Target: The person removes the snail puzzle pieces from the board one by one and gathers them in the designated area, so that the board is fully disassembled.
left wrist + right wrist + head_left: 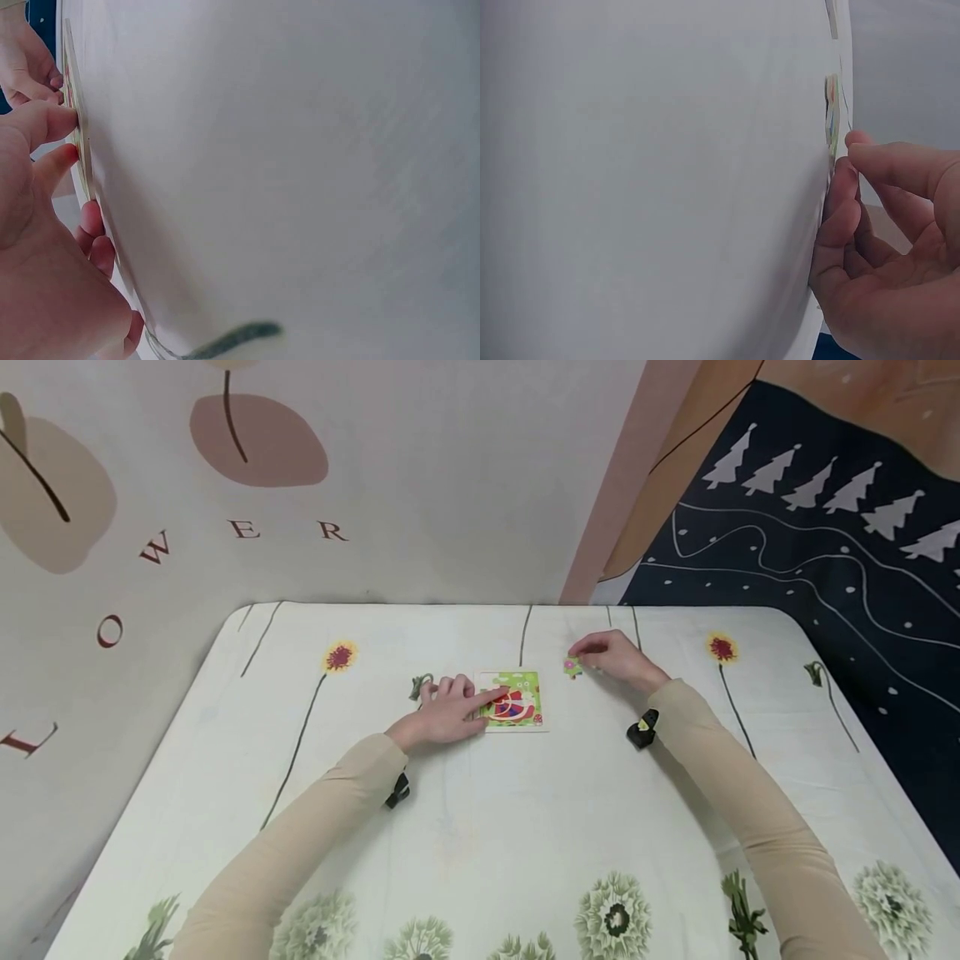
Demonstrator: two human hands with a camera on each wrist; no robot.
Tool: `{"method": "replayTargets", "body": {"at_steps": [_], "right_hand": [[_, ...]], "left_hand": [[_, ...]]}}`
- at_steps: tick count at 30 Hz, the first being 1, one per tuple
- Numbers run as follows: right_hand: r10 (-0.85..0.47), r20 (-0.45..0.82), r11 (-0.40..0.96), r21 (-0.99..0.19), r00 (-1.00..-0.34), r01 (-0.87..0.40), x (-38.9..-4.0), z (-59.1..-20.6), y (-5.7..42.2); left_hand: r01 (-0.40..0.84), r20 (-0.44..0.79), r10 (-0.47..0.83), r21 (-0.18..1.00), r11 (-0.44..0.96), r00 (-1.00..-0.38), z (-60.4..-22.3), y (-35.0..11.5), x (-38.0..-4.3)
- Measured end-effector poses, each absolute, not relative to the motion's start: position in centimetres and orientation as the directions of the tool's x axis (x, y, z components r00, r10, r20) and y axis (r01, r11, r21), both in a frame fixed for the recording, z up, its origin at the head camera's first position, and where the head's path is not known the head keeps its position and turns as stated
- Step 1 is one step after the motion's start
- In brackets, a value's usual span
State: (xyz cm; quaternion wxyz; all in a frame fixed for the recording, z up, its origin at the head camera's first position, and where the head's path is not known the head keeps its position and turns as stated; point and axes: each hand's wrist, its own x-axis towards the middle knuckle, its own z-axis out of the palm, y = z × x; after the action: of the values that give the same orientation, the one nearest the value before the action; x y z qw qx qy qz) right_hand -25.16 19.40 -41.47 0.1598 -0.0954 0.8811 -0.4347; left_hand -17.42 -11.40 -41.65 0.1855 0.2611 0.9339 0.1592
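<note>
A small square jigsaw puzzle (534, 693) with a green and red picture lies in the middle of the white table in the head view. My left hand (446, 710) rests at its left side. The index finger stretches over the picture and the thumb touches the near-left part, while other fingers rest by the board's edge. To the right of the board, my right hand (611, 653) pinches a small green puzzle piece (572, 667) with a pink spot. In the right wrist view that puzzle piece (832, 112) sits low over the cloth, at the fingertips; its held end is hidden.
A white cloth (510, 818) printed with flowers covers the table. Its far edge meets a pale wall hanging (450, 485) with letters. At the right hangs a dark blue cloth (787, 535) with white trees. Each wrist wears a small black camera (642, 729).
</note>
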Motion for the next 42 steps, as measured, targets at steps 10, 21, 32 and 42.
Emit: {"method": "replayTargets", "body": {"at_steps": [10,21,32,42], "right_hand": [[-0.274,-0.182,0.563,-0.826,-0.944,-0.004,-25.2,-41.2,19.4],[-0.295,-0.096,0.487,-0.871,-0.951,-0.063,-24.7,-40.4,18.3],[-0.344,-0.096,0.420,-0.905,-0.934,-0.061,-24.4,-40.3,16.1],[-0.354,-0.107,0.433,-0.899,-0.929,-0.062,-24.2,-40.4,14.7]], "left_hand": [[0.425,-0.262,0.543,0.395,0.815,-0.798,-41.6,-11.4,-17.4],[0.425,-0.267,0.544,0.396,0.814,-0.795,-41.5,-11.4,-17.4],[0.423,-0.270,0.545,0.399,0.813,-0.794,-41.5,-11.5,-17.4],[0.421,-0.276,0.540,0.390,0.819,-0.795,-41.6,-11.4,-17.4]]}}
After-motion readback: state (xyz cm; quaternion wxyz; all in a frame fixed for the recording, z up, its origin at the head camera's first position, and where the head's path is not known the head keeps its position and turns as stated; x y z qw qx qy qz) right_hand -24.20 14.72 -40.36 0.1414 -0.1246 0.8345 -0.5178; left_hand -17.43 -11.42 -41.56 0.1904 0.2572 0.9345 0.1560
